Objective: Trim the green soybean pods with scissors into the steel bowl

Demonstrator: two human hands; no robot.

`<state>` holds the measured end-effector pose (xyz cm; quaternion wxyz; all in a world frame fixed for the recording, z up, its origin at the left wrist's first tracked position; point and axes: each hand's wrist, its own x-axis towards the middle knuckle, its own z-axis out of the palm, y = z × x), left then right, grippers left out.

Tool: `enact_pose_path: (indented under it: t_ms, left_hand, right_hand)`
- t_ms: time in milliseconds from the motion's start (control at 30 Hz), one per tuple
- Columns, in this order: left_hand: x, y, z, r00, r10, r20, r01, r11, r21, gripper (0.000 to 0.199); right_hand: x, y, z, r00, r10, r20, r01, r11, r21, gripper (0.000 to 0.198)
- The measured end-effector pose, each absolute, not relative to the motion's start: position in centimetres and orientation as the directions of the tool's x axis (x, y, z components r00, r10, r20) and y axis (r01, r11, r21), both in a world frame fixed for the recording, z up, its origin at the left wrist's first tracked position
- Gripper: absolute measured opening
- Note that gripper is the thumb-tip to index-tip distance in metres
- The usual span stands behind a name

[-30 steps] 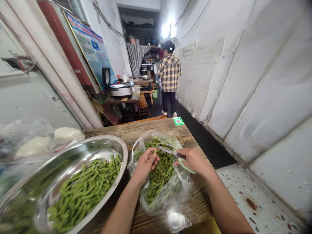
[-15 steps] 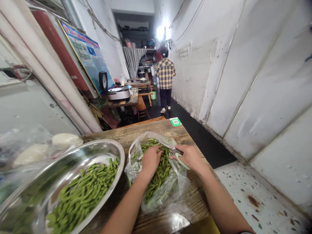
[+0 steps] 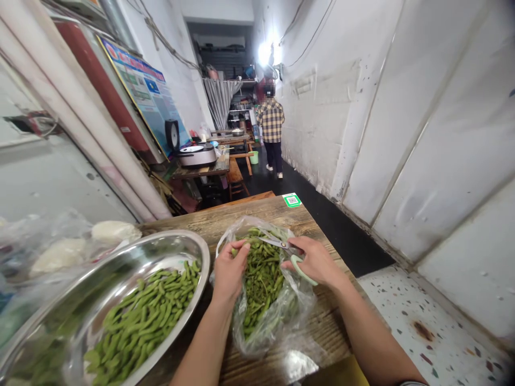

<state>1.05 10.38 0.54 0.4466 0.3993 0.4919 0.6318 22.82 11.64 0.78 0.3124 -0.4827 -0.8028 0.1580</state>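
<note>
Worktop (image 3: 265, 209): brown wood, coarse streaky grain, under both grips. Clear crinkled plastic bag (image 3: 298, 303) on it, mouth spread, loop handle at the edge nearest the left grip. Inside: slim, bumpy green pods (image 3: 263, 287), between the two grips and slightly below them. Wide shiny steel basin (image 3: 204, 257), oval-looking, rolled rim, left of the left grip; plump curved green pods (image 3: 148, 316) heaped in it, bare metal showing at the far side. Scissors (image 3: 283, 245): straight metal blades, pale green plastic loop.

Left grip (image 3: 229, 271): thumb and fingertips close together over the bag's left side. Green shows at the tips; can't tell if a pod is clamped there. Right grip (image 3: 311, 260): fingers wrapped around the scissor handles, clamped on them. Blades point left toward the left grip, parted a little, over the bagged pods and apart from the left grip.

Count: 1 bag, 1 basin, 1 pair of scissors, 2 rounded white bundles (image 3: 116, 231) in clear film beyond the basin, far left of the left grip. 1 flat green-and-white QR sticker (image 3: 292, 200) on the worktop, ahead of the right grip. Pods: dozens in the basin, overlapping; bagged ones too tangled to count.
</note>
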Motion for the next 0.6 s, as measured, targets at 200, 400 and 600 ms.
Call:
enact_pose_path:
  t_ms: [200, 400, 600]
  left_hand:
    - [1.3, 9.9, 1.3, -0.130, 0.990, -0.059, -0.521, -0.018, 0.853, 0.028]
    - [1.5, 10.1, 0.7, -0.132, 0.986, -0.104, -0.539, 0.017, 0.842, 0.035]
    - [2.3, 9.8, -0.1, -0.275, 0.960, -0.057, -0.380, -0.054, 0.923, 0.040]
  right_hand:
    - [22.6, 11.4, 1.2, -0.391, 0.873, 0.291, 0.708, 0.487, -0.511, 0.042]
    - [22.7, 11.8, 0.5, -0.333, 0.881, 0.335, 0.716, 0.467, -0.518, 0.043]
    - [22.7, 11.8, 0.6, -0.380, 0.870, 0.313, 0.709, 0.492, -0.505, 0.044]
